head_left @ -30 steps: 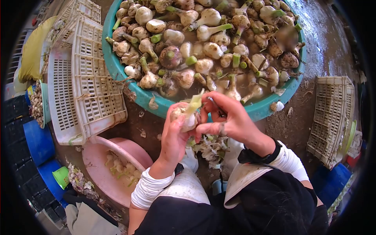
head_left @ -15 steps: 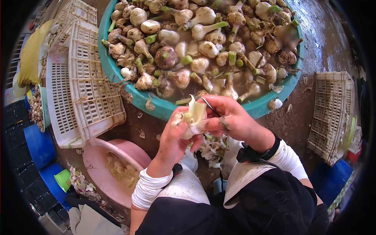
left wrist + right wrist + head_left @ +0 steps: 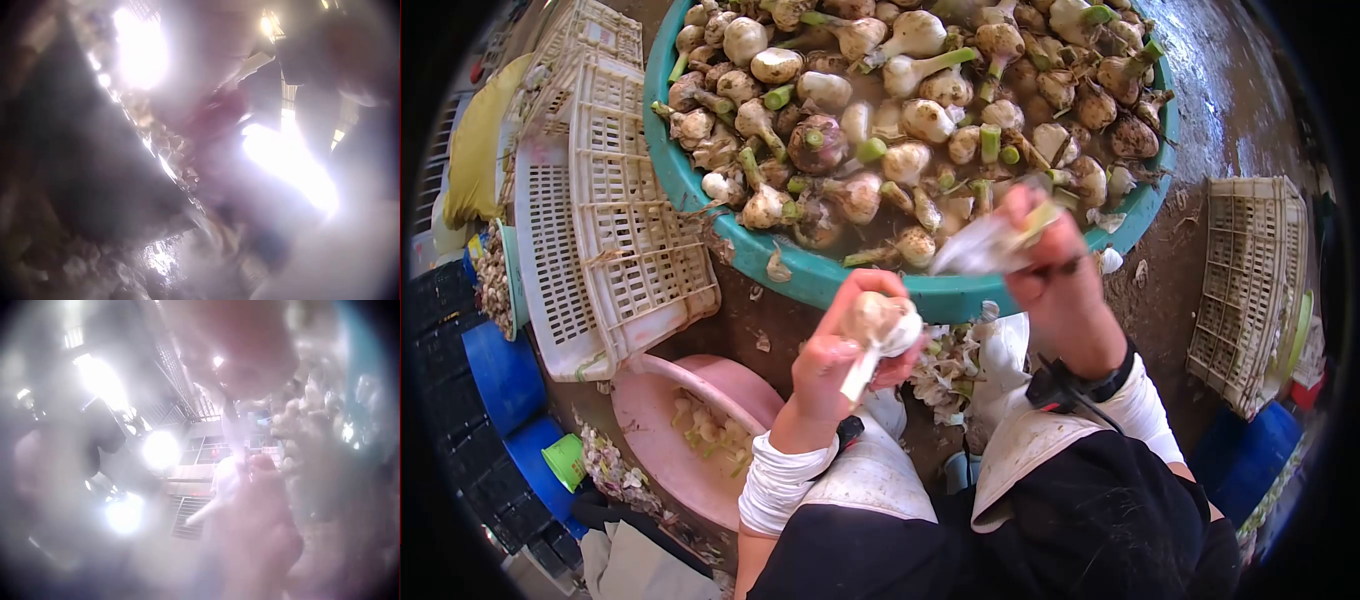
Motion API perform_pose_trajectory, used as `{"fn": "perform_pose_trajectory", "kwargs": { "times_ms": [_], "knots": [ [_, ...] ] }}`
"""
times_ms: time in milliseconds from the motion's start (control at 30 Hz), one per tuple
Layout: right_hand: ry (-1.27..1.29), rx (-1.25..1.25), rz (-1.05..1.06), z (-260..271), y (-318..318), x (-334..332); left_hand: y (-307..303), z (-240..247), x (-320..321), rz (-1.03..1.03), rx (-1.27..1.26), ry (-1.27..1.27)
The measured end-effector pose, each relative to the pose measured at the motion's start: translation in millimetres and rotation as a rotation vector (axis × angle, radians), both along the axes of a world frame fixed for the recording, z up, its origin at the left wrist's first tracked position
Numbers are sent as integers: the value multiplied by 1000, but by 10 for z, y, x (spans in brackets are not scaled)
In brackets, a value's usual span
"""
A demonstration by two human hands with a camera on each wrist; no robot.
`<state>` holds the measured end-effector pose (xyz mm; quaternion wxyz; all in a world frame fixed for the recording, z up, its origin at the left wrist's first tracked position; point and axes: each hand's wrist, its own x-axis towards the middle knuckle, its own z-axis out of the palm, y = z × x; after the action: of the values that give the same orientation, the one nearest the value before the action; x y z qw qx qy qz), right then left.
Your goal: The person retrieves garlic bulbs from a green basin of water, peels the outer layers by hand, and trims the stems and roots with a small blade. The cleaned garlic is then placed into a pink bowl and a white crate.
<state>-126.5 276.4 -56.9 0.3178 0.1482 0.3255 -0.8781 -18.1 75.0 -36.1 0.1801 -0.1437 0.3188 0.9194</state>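
In the head view my left hand (image 3: 825,355) holds a peeled garlic bulb (image 3: 875,322), whitish and smooth, its short pale stem pointing down toward the wrist. My right hand (image 3: 1060,275), blurred by motion, is over the near rim of the green tub (image 3: 820,285). It pinches a strip of pale garlic skin (image 3: 980,245) that trails to the left. A thin dark band shows across its fingers. Unpeeled garlic bulbs (image 3: 925,120) with cut green stems lie in muddy water in the tub. Both wrist views are hazy and washed out by glare.
To the left lean white plastic crates (image 3: 640,210), with a pink basin (image 3: 640,425) of pale bulbs below them. Another crate (image 3: 1245,290) stands at the right. Garlic skins (image 3: 945,375) are heaped between the person's legs. Blue tubs (image 3: 500,370) line the far left.
Both hands were together at the bulb. The right hand has pulled away up and to the right with the skin, while the left hand has turned the bulb stem-down.
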Motion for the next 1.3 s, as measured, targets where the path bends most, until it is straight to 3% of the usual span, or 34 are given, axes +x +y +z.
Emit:
{"fn": "perform_pose_trajectory", "kwargs": {
  "times_ms": [33, 100, 133, 167, 233, 300, 367, 400, 433, 500, 567, 633, 667, 700, 767, 833, 900, 1000, 1067, 1100, 1167, 1233, 1300],
  "knots": [
    [181, -71, 63, 47, 129, -178, -30, 0, 26, -4, 3, 1],
    [569, 184, 292, 65, 311, -198, -80, -23, 84, 87, -157, -79],
    [735, 78, 762, 91, 495, -322, -82, -58, 102, 75, -105, -14],
    [830, 287, 1037, 293, 433, -215, -31, -52, 96, 65, -97, -10],
    [897, 799, 942, 573, 275, -54, 130, 12, 68, -34, -442, 70],
    [1275, 636, 502, 285, 167, 57, 242, 71, 17, -280, -502, 85],
    [1218, 758, 724, 320, 266, 132, 396, 146, -61, -410, -717, 146],
    [1155, 736, 679, 330, 363, 140, 432, 220, -140, -398, -930, 284],
    [1093, 717, 633, 353, 498, 144, 345, 211, -196, -577, -1169, 362],
    [845, 879, 588, 436, 919, 114, 358, 336, -397, -451, -1544, 492],
    [411, 823, 329, 362, 1459, 169, 346, 218, -633, -372, -1646, 652],
    [-10, 807, 106, 237, 2129, 257, 416, 66, -805, -430, -1861, 844],
    [-106, 773, -140, 4, 2469, 374, 439, -47, -852, -584, -1965, 799],
    [-221, 619, -355, -134, 2823, 453, 483, -100, -890, -597, -2073, 884],
    [-207, 568, -666, -430, 3442, 628, 579, -88, -932, -716, -2100, 793],
    [-318, 522, -807, -645, 3756, 811, 601, -167, -947, -752, -2209, 833],
    [-359, 701, -612, -619, 3453, 789, 558, -433, -910, -545, -2328, 973],
    [-82, 801, -189, -78, 2384, 443, 472, -248, -914, -660, -2308, 889],
    [251, 823, 74, 161, 1847, 261, 384, -281, -884, -577, -2011, 861],
    [466, 846, 196, 244, 1600, 174, 376, -270, -852, -574, -2025, 845],
    [1106, 1098, 365, 365, 1113, -14, 370, -257, -763, -517, -1866, 770],
    [1389, 1115, 317, 286, 607, -154, 325, -181, -690, -502, -1850, 733],
    [1441, 1236, 698, 186, 277, -275, 270, -131, -588, -240, -1753, 678]
  ]
}}
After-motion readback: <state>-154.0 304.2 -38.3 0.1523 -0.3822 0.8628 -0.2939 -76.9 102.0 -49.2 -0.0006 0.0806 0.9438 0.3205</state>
